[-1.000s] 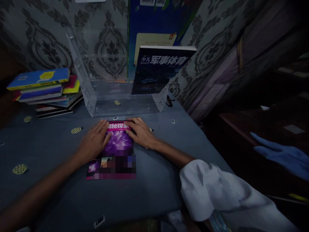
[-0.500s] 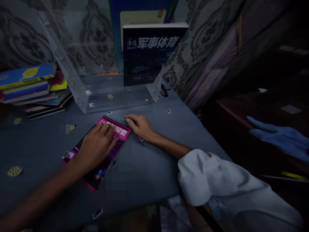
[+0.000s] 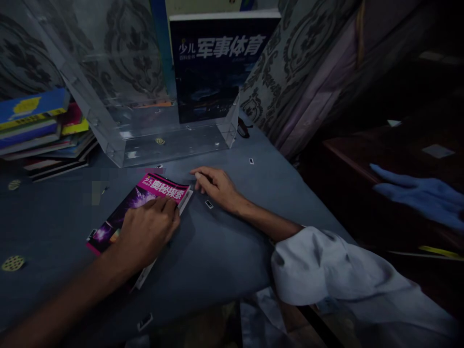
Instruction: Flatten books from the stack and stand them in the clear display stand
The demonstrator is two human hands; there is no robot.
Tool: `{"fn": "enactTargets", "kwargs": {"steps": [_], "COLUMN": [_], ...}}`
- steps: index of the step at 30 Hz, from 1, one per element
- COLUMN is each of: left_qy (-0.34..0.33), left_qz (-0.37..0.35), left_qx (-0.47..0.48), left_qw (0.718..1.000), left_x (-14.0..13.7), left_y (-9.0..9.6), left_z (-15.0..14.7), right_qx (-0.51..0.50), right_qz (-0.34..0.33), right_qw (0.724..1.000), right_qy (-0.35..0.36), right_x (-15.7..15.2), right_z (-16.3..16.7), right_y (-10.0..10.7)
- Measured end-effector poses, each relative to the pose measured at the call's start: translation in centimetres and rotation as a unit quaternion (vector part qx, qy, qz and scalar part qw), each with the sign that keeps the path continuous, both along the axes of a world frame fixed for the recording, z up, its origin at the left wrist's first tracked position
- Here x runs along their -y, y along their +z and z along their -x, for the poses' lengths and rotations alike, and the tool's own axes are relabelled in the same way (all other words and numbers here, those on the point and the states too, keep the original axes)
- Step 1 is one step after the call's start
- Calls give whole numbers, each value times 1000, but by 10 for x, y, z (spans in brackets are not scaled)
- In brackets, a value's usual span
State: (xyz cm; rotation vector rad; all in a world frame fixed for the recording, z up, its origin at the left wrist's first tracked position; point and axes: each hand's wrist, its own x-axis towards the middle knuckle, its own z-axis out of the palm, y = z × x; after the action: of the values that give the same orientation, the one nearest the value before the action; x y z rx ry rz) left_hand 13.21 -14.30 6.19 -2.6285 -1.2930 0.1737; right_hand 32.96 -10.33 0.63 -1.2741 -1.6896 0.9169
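A book [image 3: 136, 199] with a pink and purple cover lies slanted on the table, its white page edges showing on the right side. My left hand [image 3: 149, 231] covers its lower half, fingers curled over the right edge and gripping it; the fingertips are hidden. To the right of the book, my right hand [image 3: 217, 187] rests on the table with thumb and index finger stretched out and nothing in it. Behind both hands is a clear acrylic stand [image 3: 174, 145], with a dark-blue book [image 3: 213, 82] upright at its right end.
Several books are stacked in a pile [image 3: 43, 133] at the far left. Dark glasses [image 3: 244, 128] lie beside the stand's right side. A blue glove shape [image 3: 416, 191] shows over a dark red surface [image 3: 362, 159] on the right. The grey-blue table's [image 3: 232, 256] edge runs along the right.
My left fingers went from lying flat on the cover to curling around the book's right edge, which now shows its pages. My right hand stays nearly in place. The view shifted slightly.
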Motion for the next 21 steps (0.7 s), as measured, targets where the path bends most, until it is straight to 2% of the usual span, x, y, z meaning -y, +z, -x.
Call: {"fn": "enactTargets", "kwargs": {"steps": [4,8,10,13,16,19,21], "left_qy": [11,14,-2,-11,39,91,96], "left_qz": [28,18,9,16,16,23,46], "left_qx": [-5,17,36,48,25,5,41], "left_qw": [1000,1000,999,999,999,996,993], "left_x": [-1,-1,-4,-14,-28,-38,-42], "left_y": [5,-4,-8,-6,1,2,-1], "left_z": [2,4,9,23,44,60,67], "right_qx": [2,-5,-11,-13,-6,-29,-61], "right_qz": [10,27,35,48,61,94,126], "right_qw": [1000,999,998,988,980,978,973], "right_qy": [2,29,59,144,187,182,181], "right_x": [2,8,11,15,14,11,7], "right_z": [1,4,5,6,6,6,5], "right_y": [6,11,12,13,12,10,10]}}
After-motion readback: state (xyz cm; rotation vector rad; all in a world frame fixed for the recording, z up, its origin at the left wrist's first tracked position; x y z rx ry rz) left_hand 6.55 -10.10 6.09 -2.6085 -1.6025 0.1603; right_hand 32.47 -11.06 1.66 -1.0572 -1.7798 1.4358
